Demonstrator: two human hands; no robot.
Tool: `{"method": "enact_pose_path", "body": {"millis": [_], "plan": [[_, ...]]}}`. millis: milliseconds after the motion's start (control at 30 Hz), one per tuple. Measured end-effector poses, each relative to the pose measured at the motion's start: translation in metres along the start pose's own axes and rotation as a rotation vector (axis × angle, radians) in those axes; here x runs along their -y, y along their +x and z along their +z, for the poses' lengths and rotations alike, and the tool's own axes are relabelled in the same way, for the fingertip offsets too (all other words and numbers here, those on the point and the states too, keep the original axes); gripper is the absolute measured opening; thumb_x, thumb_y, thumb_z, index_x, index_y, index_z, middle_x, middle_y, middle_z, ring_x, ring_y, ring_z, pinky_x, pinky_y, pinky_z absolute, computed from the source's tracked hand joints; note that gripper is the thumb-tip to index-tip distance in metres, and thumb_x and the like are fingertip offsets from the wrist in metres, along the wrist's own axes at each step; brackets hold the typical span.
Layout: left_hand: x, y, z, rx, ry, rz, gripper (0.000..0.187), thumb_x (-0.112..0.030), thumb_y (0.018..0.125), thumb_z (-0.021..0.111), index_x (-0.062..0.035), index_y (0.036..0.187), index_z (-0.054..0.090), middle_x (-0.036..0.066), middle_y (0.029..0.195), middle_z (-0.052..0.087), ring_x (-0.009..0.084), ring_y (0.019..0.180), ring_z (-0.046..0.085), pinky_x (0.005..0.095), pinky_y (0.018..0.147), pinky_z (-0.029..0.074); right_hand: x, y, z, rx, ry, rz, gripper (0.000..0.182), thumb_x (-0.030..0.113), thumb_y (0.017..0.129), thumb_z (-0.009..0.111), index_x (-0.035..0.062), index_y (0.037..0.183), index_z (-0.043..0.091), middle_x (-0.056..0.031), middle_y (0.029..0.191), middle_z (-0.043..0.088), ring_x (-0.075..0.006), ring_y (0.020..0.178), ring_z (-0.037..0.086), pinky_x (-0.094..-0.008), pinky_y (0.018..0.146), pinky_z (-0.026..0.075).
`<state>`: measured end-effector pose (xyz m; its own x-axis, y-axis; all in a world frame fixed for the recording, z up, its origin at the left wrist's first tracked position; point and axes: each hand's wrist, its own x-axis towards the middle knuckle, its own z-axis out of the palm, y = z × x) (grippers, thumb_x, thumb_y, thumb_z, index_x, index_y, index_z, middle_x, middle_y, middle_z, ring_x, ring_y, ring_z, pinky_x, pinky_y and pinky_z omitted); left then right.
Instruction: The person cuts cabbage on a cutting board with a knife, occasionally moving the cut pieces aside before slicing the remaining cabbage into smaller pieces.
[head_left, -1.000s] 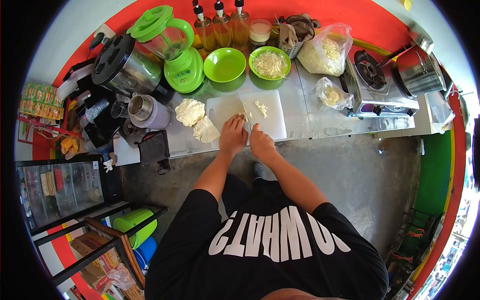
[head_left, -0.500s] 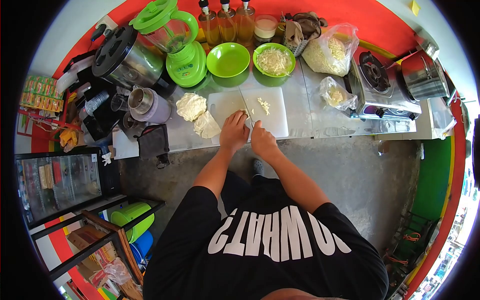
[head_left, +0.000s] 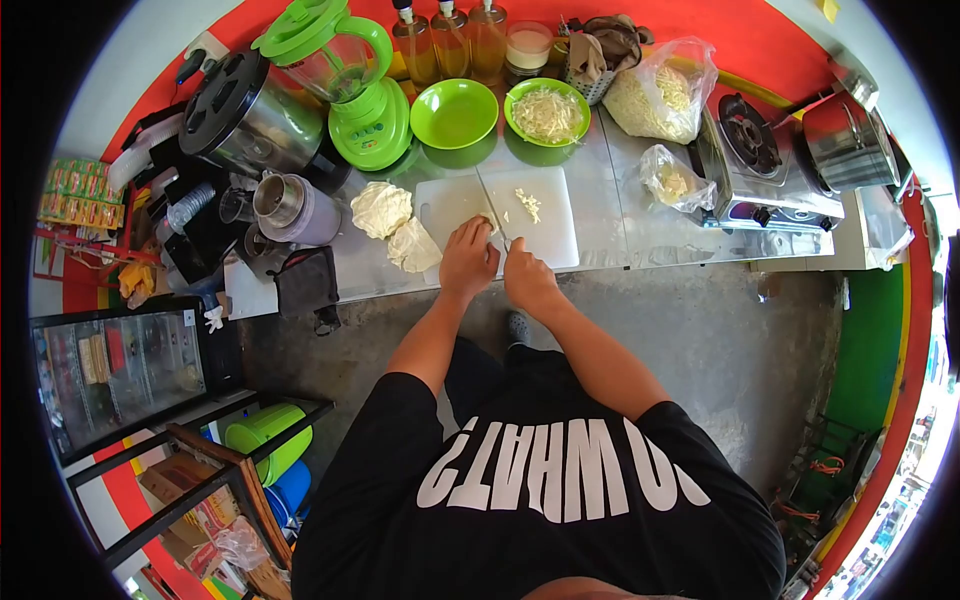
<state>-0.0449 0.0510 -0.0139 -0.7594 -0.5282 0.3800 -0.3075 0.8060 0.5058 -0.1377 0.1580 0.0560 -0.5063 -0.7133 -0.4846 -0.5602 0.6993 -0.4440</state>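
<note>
On the white cutting board point(head_left: 552, 237), my right hand point(head_left: 528, 276) is wrapped round the handle of a knife point(head_left: 492, 205). The thin blade points away from me across the board. Just left of the blade, my left hand point(head_left: 468, 260) presses its closed fingers on a small pale food piece point(head_left: 487, 221), mostly hidden under the fingertips. Chopped pale bits point(head_left: 529, 205) lie in a small heap right of the knife. Beside the board's left edge rest two pale, crumpled, leaf-like pieces, a rear one point(head_left: 381, 210) and a front one point(head_left: 413, 246).
Behind the board stand a green bowl point(head_left: 454, 115), another bowl point(head_left: 514, 131) of pale shreds and a green blender point(head_left: 369, 125). A metal flask point(head_left: 297, 210) is to the left. Plastic bags point(head_left: 660, 98) and a gas stove point(head_left: 770, 205) occupy the right side.
The view has shifted slightly. Both hands stay at nearly the same place on the board, the knife still beside the left fingertips. The chopped heap looks the same.
</note>
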Motion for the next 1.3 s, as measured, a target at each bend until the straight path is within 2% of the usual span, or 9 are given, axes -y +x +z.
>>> {"method": "enact_pose_path", "body": {"millis": [233,533,600,633,733,800,1033,1200,1300], "plan": [[0.002,0.0,0.003,-0.077,-0.009,0.053,0.033,-0.006,0.081,0.063,-0.0017,0.113,0.062,0.014,0.124,0.062,0.0333,0.119,0.059,0.0439,0.099,0.049,0.0,-0.014,0.014,0.008,0.002,0.03,0.029,0.003,0.093,0.055,-0.0047,0.116,0.039,-0.0342,0.105,0.069,-0.0498,0.101,0.068,-0.0533,0.088,0.056],[0.0,0.0,-0.001,-0.04,-0.015,0.035,0.031,-0.006,0.081,0.062,-0.0015,0.112,0.063,0.014,0.126,0.062,0.0322,0.12,0.059,0.044,0.098,0.049,0.005,-0.005,-0.006,0.03,-0.07,-0.021,0.031,0.002,0.091,0.058,-0.0053,0.115,0.04,-0.0337,0.105,0.069,-0.049,0.101,0.069,-0.0533,0.088,0.056],[0.001,-0.001,0.0,-0.046,-0.009,0.041,0.031,-0.006,0.081,0.061,-0.0014,0.112,0.063,0.014,0.126,0.062,0.0323,0.12,0.059,0.0442,0.099,0.049,0.001,-0.011,0.005,0.014,-0.127,-0.017,0.034,0.011,0.096,0.058,-0.0054,0.121,0.041,-0.0295,0.104,0.071,-0.0441,0.099,0.072,-0.0477,0.085,0.059],[0.002,-0.001,0.001,-0.053,-0.001,0.051,0.031,-0.005,0.081,0.061,-0.0013,0.112,0.063,0.014,0.126,0.062,0.0324,0.121,0.059,0.0443,0.099,0.049,0.001,-0.012,0.009,0.015,-0.13,-0.02,0.034,0.011,0.096,0.058,-0.0054,0.121,0.041,-0.0295,0.104,0.071,-0.0441,0.099,0.072,-0.0477,0.085,0.059],[0.005,-0.001,0.004,-0.082,0.006,0.066,0.03,-0.005,0.081,0.06,-0.0011,0.111,0.062,0.015,0.126,0.062,0.0328,0.121,0.059,0.0447,0.099,0.049,0.0,-0.009,0.018,0.031,-0.098,0.044,0.038,0.009,0.095,0.059,-0.0063,0.124,0.04,-0.0295,0.106,0.071,-0.044,0.1,0.072,-0.0476,0.086,0.059],[0.003,-0.002,0.002,-0.076,0.005,0.057,0.03,-0.004,0.081,0.06,-0.0006,0.112,0.062,0.016,0.126,0.063,0.0344,0.119,0.059,0.0451,0.1,0.049,0.001,-0.002,0.016,-0.01,-0.058,0.015,0.031,0.002,0.091,0.057,-0.0064,0.116,0.039,-0.0338,0.103,0.069,-0.0481,0.099,0.07,-0.051,0.086,0.058],[0.001,0.0,0.001,-0.054,-0.035,0.034,0.029,-0.003,0.082,0.058,-0.0003,0.11,0.061,0.016,0.127,0.061,0.0341,0.119,0.059,0.0454,0.099,0.048,0.001,-0.005,0.002,0.006,-0.067,-0.025,0.031,0.002,0.092,0.056,-0.0065,0.116,0.039,-0.0332,0.102,0.069,-0.0481,0.1,0.07,-0.0515,0.087,0.058],[0.002,-0.001,0.002,-0.087,-0.028,0.039,0.029,-0.003,0.081,0.059,-0.0002,0.11,0.061,0.015,0.124,0.062,0.0343,0.118,0.059,0.0447,0.099,0.049,0.002,-0.008,0.016,0.017,-0.041,0.039,0.037,0.001,0.089,0.06,-0.0061,0.119,0.039,-0.033,0.103,0.069,-0.0478,0.103,0.069,-0.0515,0.088,0.057],[0.0,-0.001,-0.001,-0.082,-0.043,0.037,0.029,-0.003,0.081,0.059,-0.0004,0.11,0.061,0.015,0.123,0.063,0.0346,0.117,0.06,0.0449,0.098,0.049,0.003,0.006,0.009,-0.017,-0.042,-0.005,0.043,0.0,0.087,0.064,-0.0065,0.121,0.039,-0.0321,0.105,0.07,-0.0468,0.103,0.07,-0.0508,0.087,0.057]]}}
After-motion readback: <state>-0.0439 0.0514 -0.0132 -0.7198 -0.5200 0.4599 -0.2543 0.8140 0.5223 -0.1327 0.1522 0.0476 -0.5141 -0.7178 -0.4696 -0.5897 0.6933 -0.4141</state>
